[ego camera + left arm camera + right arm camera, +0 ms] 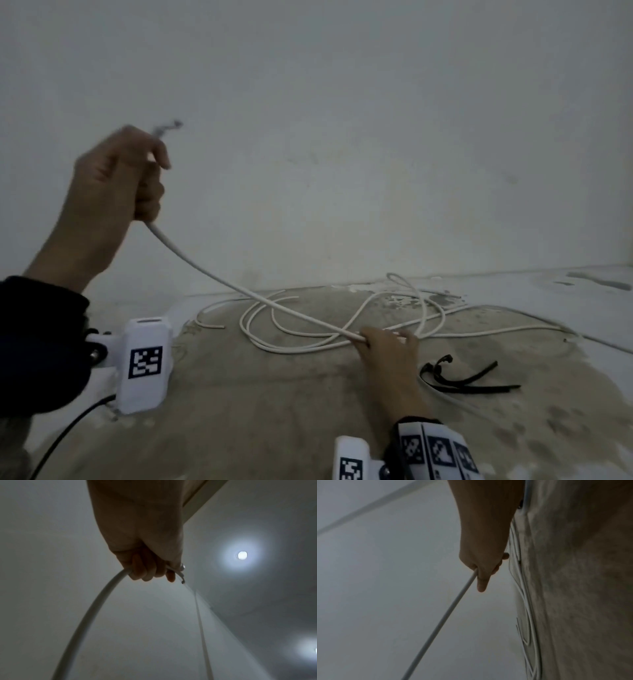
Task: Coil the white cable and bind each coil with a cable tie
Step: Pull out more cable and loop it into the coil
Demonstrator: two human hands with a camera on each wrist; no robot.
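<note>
Strapped to each wrist is a white camera housing with a black-and-white marker [145,362], the nearest thing in the head view, and a dark sleeve [37,342] covers the left forearm. Left hand [116,178] is raised in front of a pale wall [376,120], its fingers curled tight round the white cable [219,281] near one end; a short blurred tip of the cable sticks out above the fist. From the left wrist view the same fist [145,566] is seen from below, the cable [96,608] dropping away in a long curve, with two ceiling lights [241,555] glowing beyond. Right hand [388,346] is held low, just over the floor [274,411], and pinches the same cable farther along, so that a taut stretch runs slanting down from the left hand to the right. In the right wrist view the thumb and fingers [482,582] close on the cable [447,615], which leaves the hand toward the lower left. Most of the cable lies loose on the stained floor by the wall, in several overlapping loops behind and beside the right hand. Black cable ties [466,377] lie in a small heap on the floor just to the right of the right hand, apart from it.
</note>
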